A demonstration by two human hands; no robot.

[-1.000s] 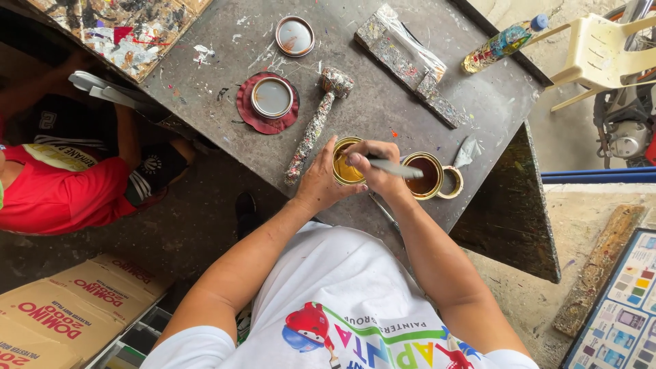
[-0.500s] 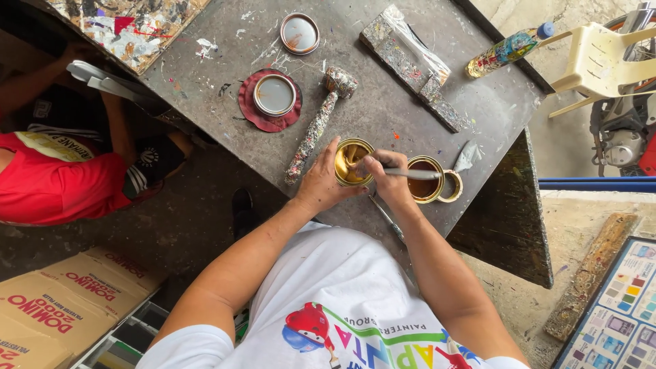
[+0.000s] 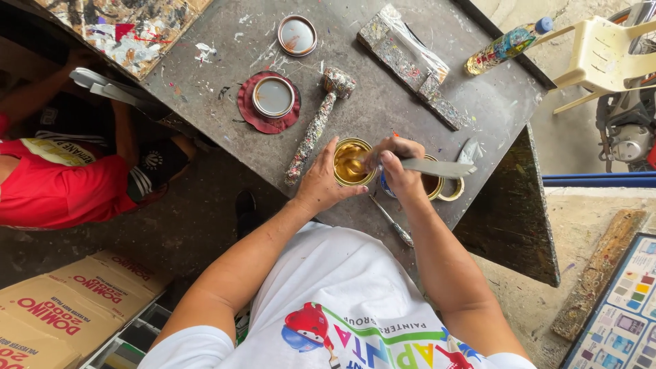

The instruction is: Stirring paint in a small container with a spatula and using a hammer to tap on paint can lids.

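Observation:
A small open paint can (image 3: 350, 164) with golden-yellow paint stands near the front edge of the grey, paint-flecked table (image 3: 383, 102). My left hand (image 3: 320, 181) grips the can's left side. My right hand (image 3: 400, 164) holds a flat grey stirring stick (image 3: 437, 167) whose tip dips into the yellow paint. Just right of it, partly hidden behind my right hand, stands a second open can (image 3: 432, 184) with brown paint.
On the table lie a paint-crusted mallet (image 3: 316, 123), two can lids (image 3: 273, 97) (image 3: 296, 35), a speckled block (image 3: 410, 65), a bottle (image 3: 502, 45) and a screwdriver (image 3: 393, 222). A person in red (image 3: 61, 184) sits at left. Cardboard boxes (image 3: 61, 307) lie lower left; a plastic chair (image 3: 605, 55) stands upper right.
My right hand has shifted slightly up and right, swinging the stick around inside the yellow can. My left hand stays on the can.

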